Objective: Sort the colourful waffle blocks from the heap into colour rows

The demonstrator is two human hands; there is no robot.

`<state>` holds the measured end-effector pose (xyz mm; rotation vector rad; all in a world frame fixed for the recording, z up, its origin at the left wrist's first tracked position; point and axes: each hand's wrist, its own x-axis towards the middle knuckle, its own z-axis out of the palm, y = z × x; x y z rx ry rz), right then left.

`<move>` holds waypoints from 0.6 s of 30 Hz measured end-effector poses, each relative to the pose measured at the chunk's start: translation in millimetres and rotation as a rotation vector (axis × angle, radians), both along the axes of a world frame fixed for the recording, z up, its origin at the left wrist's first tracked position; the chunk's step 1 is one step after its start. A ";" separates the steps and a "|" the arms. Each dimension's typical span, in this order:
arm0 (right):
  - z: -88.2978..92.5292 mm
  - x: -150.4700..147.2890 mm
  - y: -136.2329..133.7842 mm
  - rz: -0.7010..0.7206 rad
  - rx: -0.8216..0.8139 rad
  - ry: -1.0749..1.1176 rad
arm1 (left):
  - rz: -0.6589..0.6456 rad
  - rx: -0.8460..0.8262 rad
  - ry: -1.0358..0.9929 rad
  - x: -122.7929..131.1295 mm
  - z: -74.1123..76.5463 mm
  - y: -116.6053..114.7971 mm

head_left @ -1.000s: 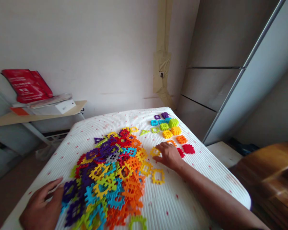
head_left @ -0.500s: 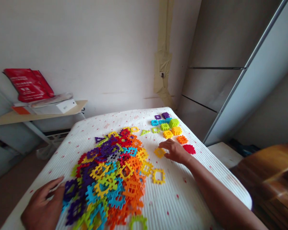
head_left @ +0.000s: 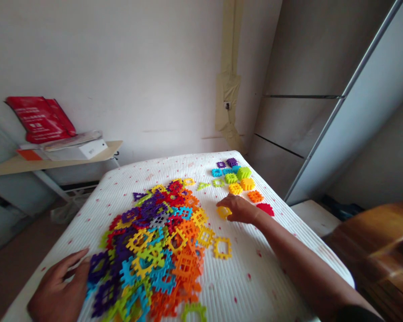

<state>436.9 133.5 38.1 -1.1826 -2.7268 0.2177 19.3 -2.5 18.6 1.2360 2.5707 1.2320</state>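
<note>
The grip of the right hand (head_left: 239, 209) is partly closed, thumb and fingers at the right side of a yellow frame (head_left: 220, 213); whether they pinch it cannot be told. This frame is on a surface (head_left: 272, 273) spread with ribbed white cloth dotted in red, right of a large pile (head_left: 154, 250) of interlocking plastic pieces in purple, red, yellow, orange, blue and lime. The left hand (head_left: 60, 286) is at the pile's near left edge, beside a purple piece (head_left: 99, 267), its thumb and forefinger parted with nothing visible between them. Nearer the viewer than the yellow frame are a yellow window piece (head_left: 204, 236) and a yellow square (head_left: 222, 256). Beyond the right hand, sorted by colour along the right edge, run a purple stack (head_left: 232, 162), blue pieces (head_left: 216, 172), a lime stack (head_left: 244, 173), a yellow stack (head_left: 247, 184), an orange group (head_left: 255, 196) and a red group (head_left: 265, 209).
</note>
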 end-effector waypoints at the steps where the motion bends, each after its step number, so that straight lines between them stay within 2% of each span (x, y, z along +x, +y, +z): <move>1: 3.7 4.6 4.0 -0.038 0.023 0.002 | -0.002 0.000 0.005 -1.2 -0.8 0.1; 5: 19.1 31.2 29.4 -0.249 0.106 -0.042 | -0.011 0.011 0.028 -5.1 -6.3 0.5; 7: 24.2 42.8 43.0 -0.310 0.101 -0.084 | -0.005 0.029 0.028 -6.0 -9.2 1.0; 12: 23.5 52.1 63.7 -0.367 0.066 -0.165 | -0.008 0.027 0.033 -4.3 -9.4 0.2; 18: 17.0 48.9 69.9 -0.357 0.051 -0.211 | -0.001 0.022 0.045 -5.2 -8.5 0.1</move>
